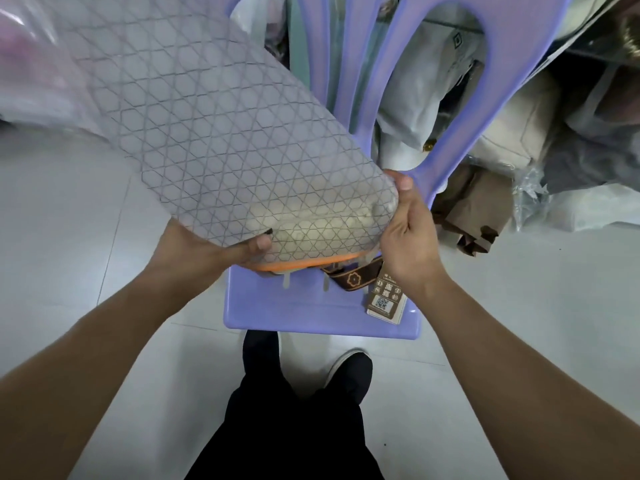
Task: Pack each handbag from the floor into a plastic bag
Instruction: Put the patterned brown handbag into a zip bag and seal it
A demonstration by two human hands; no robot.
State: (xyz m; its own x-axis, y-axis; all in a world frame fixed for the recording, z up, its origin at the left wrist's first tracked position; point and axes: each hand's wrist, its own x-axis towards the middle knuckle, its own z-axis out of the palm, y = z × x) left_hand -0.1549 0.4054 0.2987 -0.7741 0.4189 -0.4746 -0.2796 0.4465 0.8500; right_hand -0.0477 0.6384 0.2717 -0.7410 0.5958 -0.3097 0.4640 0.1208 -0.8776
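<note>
- Both hands pinch the bag (207, 133) mouth: left hand (214, 247), right hand (408, 237).
- Handbag (298, 266) sits between them, mostly sleeved, on the chair (311, 317).
- Film looks limp and slippery, handbag probably soft and light; hold the rim.

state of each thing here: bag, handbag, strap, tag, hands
plastic bag: drawn over the handbag, mouth open
handbag: mostly inside, orange edge showing
strap: trailing out onto the chair
tag: outside, lying on the chair
left hand: grips the bag's rim
right hand: grips the bag's rim
</note>
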